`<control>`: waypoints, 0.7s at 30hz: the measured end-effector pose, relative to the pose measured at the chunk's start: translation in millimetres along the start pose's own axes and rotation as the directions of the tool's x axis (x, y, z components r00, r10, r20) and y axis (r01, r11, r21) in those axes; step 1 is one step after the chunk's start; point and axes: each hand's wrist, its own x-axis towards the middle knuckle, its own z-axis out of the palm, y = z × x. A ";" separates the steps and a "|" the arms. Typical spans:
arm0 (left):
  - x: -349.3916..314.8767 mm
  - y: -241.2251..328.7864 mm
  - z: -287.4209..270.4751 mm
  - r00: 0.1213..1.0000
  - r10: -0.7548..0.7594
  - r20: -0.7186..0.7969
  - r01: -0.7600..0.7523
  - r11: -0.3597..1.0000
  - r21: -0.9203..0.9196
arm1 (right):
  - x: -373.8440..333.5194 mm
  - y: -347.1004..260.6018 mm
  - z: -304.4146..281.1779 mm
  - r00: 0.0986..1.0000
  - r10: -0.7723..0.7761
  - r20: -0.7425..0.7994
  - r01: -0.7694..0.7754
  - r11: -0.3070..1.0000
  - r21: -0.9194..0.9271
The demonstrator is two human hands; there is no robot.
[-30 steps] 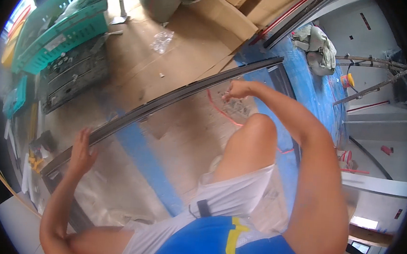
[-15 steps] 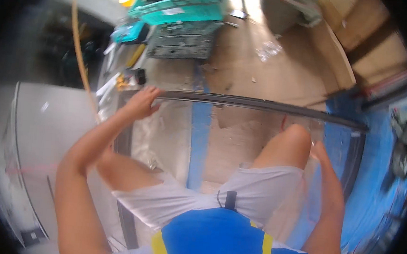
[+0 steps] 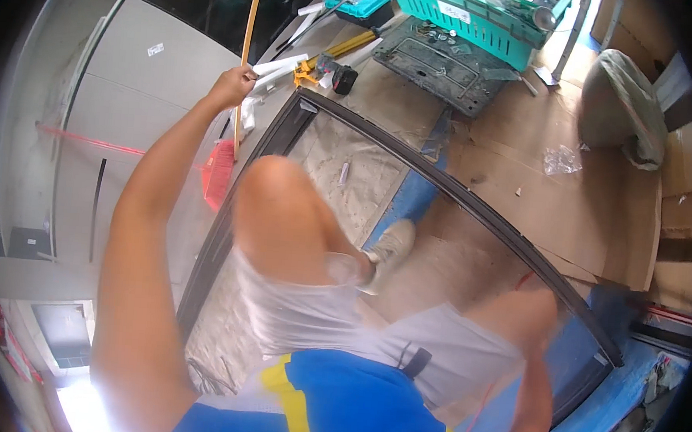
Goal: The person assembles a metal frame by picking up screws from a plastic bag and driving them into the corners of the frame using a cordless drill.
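My left hand is closed around the thin wooden handle of a broom. Its red broom head rests low, beside the left edge of a dark rectangular frame. The frame lies around my legs, one corner just right of my left hand. My right forearm reaches up beside my right knee; the hand itself is hidden behind the knee. A cordless power tool and a yellow bar-shaped tool lie just past the frame's corner.
At the back, a teal crate stands by a dark plastic lid. Brown cardboard covers the floor, with a sack-like bundle on it. A large grey panel fills the left. Blue sheeting lies right.
My left hand has left the frame's corner and closed on the broom handle. The view has turned left, and my left knee is raised. My right hand has gone out of sight behind my knee.
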 end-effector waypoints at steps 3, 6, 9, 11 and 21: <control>18.8 -28.8 47.8 0.994 -0.089 0.063 0.095 0.990 -0.105 | -18.5 7.5 -53.8 0.987 0.063 0.148 -0.073 0.995 0.064; 65.8 -5.2 145.3 0.998 -0.026 0.055 0.038 0.974 -0.223 | -46.1 37.1 -131.7 0.958 0.141 0.249 -0.206 0.944 0.257; 113.2 30.8 225.1 0.992 0.040 0.119 0.005 0.933 -0.359 | -65.9 24.0 -221.0 0.964 0.141 0.223 -0.198 0.945 0.258; 143.5 66.4 247.7 0.989 0.071 0.127 -0.024 0.940 -0.341 | -95.7 -24.1 -308.5 0.973 0.175 0.154 -0.188 0.979 0.077; 281.7 154.2 323.5 0.981 -0.091 0.169 0.155 0.895 -0.418 | -446.6 160.1 -608.6 0.690 0.700 -0.185 -0.466 0.625 0.627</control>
